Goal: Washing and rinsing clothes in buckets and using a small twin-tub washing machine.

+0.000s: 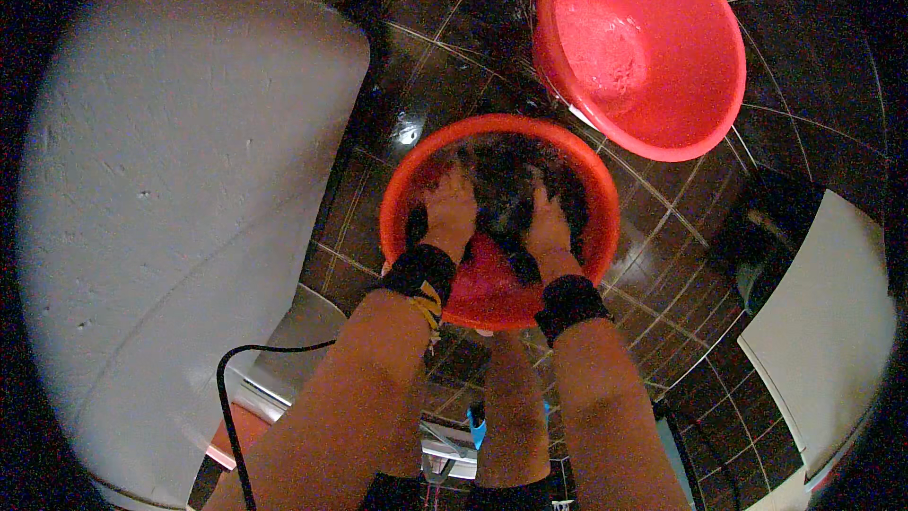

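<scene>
A round red basin [501,314] stands on the floor in front of me, with a soaked dark cloth [501,185] in its water. Both my hands are down inside it. My left hand [449,213] is closed on the cloth at the basin's left side. Opposite it, my right hand [550,225] grips the cloth at the right. The fingertips blur into the wet cloth and are partly hidden. Each wrist carries a dark band, the left one [421,276] with yellow on it.
A larger pinkish-red tub [676,57] is at the upper right, tilted, its inside showing. At left rises a big white panel [199,151]; another white panel [832,322] is at right. A black cable [225,397] curves by my left forearm. The dark tiled floor [653,255] looks wet.
</scene>
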Tool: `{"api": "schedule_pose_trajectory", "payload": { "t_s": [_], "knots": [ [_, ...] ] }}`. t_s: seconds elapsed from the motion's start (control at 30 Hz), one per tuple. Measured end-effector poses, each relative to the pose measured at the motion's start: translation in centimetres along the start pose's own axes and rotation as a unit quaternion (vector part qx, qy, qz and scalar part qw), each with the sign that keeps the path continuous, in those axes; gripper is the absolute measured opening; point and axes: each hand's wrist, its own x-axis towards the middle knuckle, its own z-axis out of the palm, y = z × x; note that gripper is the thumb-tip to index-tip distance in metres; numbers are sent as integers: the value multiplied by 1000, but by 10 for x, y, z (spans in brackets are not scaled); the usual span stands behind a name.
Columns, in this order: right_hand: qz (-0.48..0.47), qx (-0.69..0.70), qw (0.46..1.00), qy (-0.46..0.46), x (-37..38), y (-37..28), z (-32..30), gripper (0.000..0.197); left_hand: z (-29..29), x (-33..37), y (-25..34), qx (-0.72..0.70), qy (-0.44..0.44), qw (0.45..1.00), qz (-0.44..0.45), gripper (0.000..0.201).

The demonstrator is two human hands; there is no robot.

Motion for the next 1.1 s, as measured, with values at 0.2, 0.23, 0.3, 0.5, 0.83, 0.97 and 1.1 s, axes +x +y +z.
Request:
{"api": "schedule_pose_trajectory", "payload": {
  "t_s": [0.2,0.23,0.3,0.5,0.83,0.97,1.1],
  "knots": [
    [-49,-23,997,58,21,22,23,69,17,-2,-1,-29,107,994,18,47],
    [-57,-3,996,64,21,19,26,65,23,-2,-7,-51,145,988,22,46],
    [-68,19,995,72,22,12,30,62,27,15,-12,-115,61,991,-37,48],
    [-95,13,994,46,24,4,6,64,34,27,-36,-114,31,993,-3,47],
    [-66,32,979,190,-74,9,-80,58,-126,-78,-18,-180,-136,973,-53,71],
    [-163,124,945,256,-149,-3,-131,66,-181,-135,-21,-304,-76,950,-3,76],
    [-186,168,929,272,-240,-20,-171,61,-244,-198,-24,-316,-23,944,96,80]
  ]
}}
